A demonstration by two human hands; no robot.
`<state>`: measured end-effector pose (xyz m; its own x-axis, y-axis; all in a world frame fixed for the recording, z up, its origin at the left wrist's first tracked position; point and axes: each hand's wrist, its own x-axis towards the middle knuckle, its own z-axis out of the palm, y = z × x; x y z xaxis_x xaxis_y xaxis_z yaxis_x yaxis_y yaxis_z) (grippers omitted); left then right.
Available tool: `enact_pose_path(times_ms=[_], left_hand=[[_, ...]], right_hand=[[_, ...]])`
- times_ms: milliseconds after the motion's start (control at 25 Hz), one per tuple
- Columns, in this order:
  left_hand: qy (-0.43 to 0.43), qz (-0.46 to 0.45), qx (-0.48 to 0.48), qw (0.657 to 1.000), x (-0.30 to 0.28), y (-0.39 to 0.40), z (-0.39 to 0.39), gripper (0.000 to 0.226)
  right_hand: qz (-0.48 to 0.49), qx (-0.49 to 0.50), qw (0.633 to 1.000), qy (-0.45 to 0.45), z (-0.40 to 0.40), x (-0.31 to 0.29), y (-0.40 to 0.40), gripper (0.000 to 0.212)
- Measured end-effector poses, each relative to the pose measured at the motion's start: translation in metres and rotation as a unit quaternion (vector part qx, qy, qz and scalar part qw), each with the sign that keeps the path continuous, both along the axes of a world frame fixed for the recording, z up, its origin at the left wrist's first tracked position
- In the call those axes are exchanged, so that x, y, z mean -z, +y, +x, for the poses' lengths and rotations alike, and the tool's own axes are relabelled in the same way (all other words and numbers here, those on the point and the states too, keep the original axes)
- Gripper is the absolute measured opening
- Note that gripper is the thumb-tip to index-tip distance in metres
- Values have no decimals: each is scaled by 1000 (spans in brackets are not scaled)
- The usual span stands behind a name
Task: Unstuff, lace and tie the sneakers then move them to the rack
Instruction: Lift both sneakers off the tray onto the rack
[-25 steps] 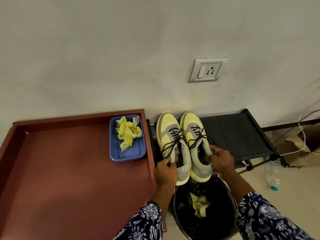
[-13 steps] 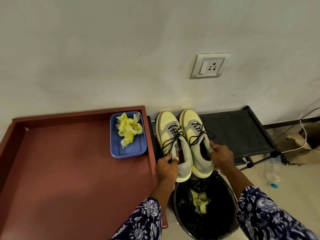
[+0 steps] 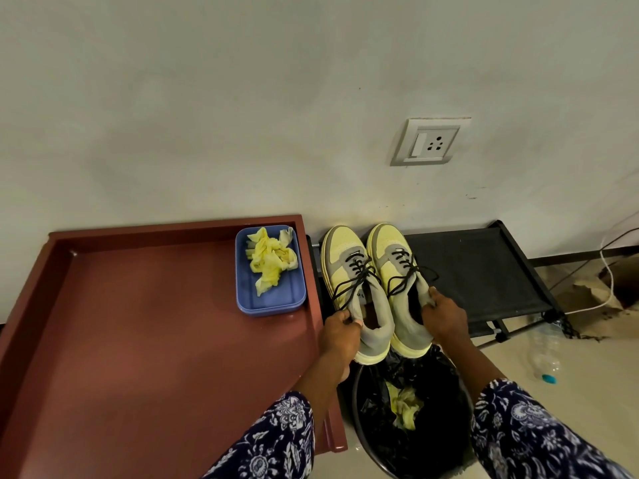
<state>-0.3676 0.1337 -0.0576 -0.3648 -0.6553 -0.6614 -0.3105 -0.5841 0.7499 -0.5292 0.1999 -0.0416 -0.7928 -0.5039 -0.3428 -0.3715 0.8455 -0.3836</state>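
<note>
1. On the rack (image 3: 484, 271), at its near-left end, I see both sneakers side by side, toes to the wall, heels toward me and sticking out past the rack's front edge over the bin (image 3: 415, 426).
2. Left hand (image 3: 340, 335) pinches the collar of the left sneaker (image 3: 349, 281) on its outer side, fingers curled around fabric. Right hand (image 3: 444, 318) grips the collar of the right sneaker (image 3: 397, 271) the same way. Both hands grasping, nothing released.
3. Key relation: each shoe's long axis runs straight away from its grip toward the wall, so the shoe bodies lie ahead of the hands. My guess is the next move is a short push forward along that axis, then let go. Each hand is nearer its own shoe, no crossing needed.
4. Laces (image 3: 359, 278) are dark, threaded and look tied, loops lying loose across the tongues.
5. Left of the rack, a blue tray (image 3: 276, 299) on the red-brown table (image 3: 138, 340) holds crumpled yellow paper (image 3: 271, 259); more of it sits in the bin.
6. Writing: a small mark on the left sneaker's tongue, too small to read. No other labels legible.
7. Risk, my call: heels overhang, could tip into the bin if released now.
</note>
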Motion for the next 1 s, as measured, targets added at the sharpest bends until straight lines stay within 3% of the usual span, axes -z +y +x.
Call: enact_pose_path(times_ms=[240, 360, 640, 720, 880, 1000], left_hand=[[11, -69, -2, 998, -24, -10, 8, 16], [-4, -134, -25, 991, -34, -21, 14, 23], [-17, -226, -92, 970, -53, -47, 52, 14], [-37, -243, -106, 964, -54, -59, 68, 22], [-100, -241, -117, 958, -48, -82, 102, 30], [-144, -234, -113, 955, -35, -94, 128, 20]], right_hand=[[-12, 13, 997, 77, 25, -18, -9, 33], [-40, 24, 994, 103, 38, -32, -18, 33], [-187, -26, 979, 77, 94, -44, -62, 33], [-212, -42, 975, 49, 119, -47, -79, 32], [-219, -75, 973, 5, 161, -41, -100, 26], [-197, -120, 973, -12, 187, -27, -105, 39]])
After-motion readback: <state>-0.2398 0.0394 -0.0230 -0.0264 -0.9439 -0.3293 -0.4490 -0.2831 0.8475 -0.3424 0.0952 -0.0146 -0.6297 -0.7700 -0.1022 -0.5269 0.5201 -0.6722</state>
